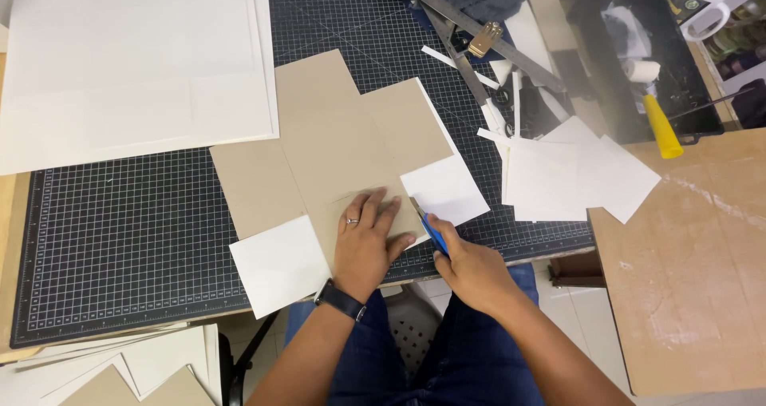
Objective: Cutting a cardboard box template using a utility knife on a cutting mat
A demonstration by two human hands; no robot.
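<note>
Blue-handled knife (433,233) sits in the right hand (471,269), fingers curled tight round the handle, blade tip down on the brown card (335,142) near its lower right edge. Left hand (367,234) lies flat & open on the card, fingers spread, palm pressing it down; holds nothing. Ring on one finger, dark watch (341,300) on the wrist.

Pose: both forearms come up from the bottom of the view, left roughly straight, right angled in from the right. Hands are just beside each other, knife between them.

Card is a cross-like shape lying on the black gridded mat (120,238), approx. centre of the view. Two white squares (279,264) stick out from under it: one at lower left by the left wrist, one at right, just above the knife.

Around: big white sheet (136,63) covers the mat's top left corner. Loose white paper pieces (574,178) lie right of the card, at the mat's right edge. Metal rulers (479,31) lie crossed at top centre, w/ thin white strips beside them. Yellow-handled tool (661,125) leans at a black tray (614,63) at top right. Brown board (686,270) fills the right side. More paper and card stacked at bottom left (112,370). Nothing blocks the knife.
</note>
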